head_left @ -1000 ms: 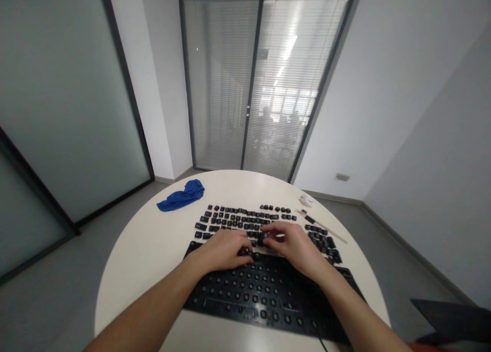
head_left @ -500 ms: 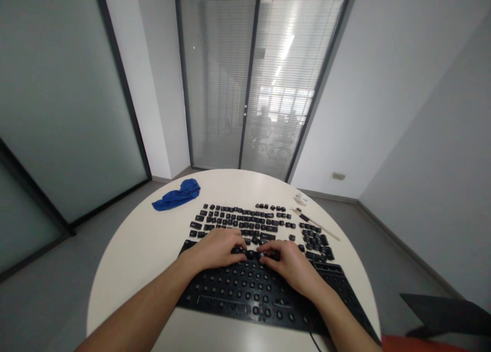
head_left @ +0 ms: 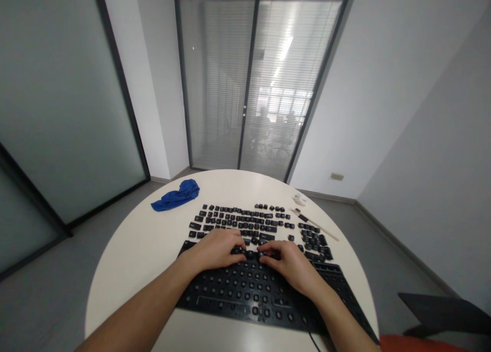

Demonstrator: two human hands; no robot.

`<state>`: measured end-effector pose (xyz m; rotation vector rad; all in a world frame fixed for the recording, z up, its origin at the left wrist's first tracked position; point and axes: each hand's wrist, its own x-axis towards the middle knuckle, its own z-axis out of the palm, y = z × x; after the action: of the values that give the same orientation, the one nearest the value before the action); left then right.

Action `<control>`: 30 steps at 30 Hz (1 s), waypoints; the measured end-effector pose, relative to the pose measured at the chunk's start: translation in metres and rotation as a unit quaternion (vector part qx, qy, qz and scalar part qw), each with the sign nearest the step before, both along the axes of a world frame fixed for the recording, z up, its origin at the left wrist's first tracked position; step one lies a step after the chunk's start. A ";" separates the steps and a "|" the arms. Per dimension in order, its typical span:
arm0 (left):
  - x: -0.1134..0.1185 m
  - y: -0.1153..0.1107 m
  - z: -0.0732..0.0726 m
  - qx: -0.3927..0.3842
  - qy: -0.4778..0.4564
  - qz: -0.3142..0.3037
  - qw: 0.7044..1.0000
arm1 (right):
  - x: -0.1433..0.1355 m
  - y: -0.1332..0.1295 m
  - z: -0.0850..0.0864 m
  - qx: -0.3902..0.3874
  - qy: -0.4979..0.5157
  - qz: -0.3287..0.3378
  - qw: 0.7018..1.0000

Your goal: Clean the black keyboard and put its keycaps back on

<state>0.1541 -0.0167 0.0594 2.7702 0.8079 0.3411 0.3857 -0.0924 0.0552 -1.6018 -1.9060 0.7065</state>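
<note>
On the left of a round white table (head_left: 123, 260) lies a crumpled blue cloth (head_left: 177, 195), well apart from both hands. Next comes the left hand (head_left: 219, 247), bent over the far edge of a black keyboard (head_left: 238, 290); its thumb and fingers stand slightly parted, and I cannot tell whether they grip anything. Beyond the keyboard, loose keycaps (head_left: 241, 218) lie in rows near the fingers; a careless knuckle could scatter that order. At centre, the right hand (head_left: 286, 257) is narrow, finger and thumb around 1 black keycap (head_left: 261, 255) at the keyboard's far edge. Pressed askew, it could sit crooked or pop away (its legend is too small to read, so a mix-up seems possible too). Farther right, more caps (head_left: 314, 242) crowd beside a slim stick (head_left: 324, 230); a sweeping right forearm could nudge them out of line.
</note>
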 end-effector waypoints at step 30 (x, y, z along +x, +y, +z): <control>0.001 -0.001 0.001 0.005 0.007 0.003 1.000 | -0.001 0.003 0.003 -0.014 -0.027 -0.005 1.000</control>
<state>0.1550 -0.0181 0.0608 2.7821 0.8199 0.3290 0.3843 -0.0895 0.0585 -1.6631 -1.9328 0.6949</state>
